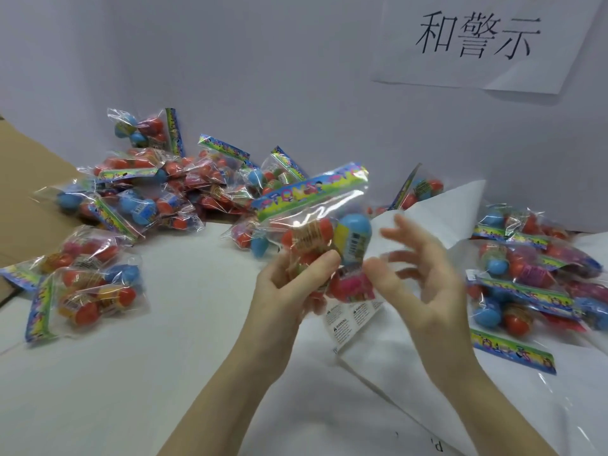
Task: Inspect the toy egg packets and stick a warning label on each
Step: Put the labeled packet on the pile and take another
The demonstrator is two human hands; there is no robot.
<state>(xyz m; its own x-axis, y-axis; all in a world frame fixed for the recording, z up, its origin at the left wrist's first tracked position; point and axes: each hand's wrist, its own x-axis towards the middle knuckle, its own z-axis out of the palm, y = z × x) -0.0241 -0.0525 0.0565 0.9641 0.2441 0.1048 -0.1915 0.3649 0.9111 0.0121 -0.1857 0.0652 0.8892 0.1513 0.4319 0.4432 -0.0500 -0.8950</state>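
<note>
A clear packet of toy eggs [316, 232] with a colourful header strip is held up over the table's middle. My left hand [289, 287] grips its lower part, thumb curled over the front. My right hand [418, 268] hovers just right of the packet with fingers spread and blurred, its thumb close to the pink egg; whether it touches is unclear. A sheet of white warning labels [348, 324] lies below the packet on white backing paper [437, 212].
A big heap of egg packets [171, 189] fills the back left, partly on brown cardboard [29, 179]. Two loose packets [85, 287] lie at the left. Another pile of packets [533, 274] sits at the right. A paper sign [477, 37] hangs on the wall.
</note>
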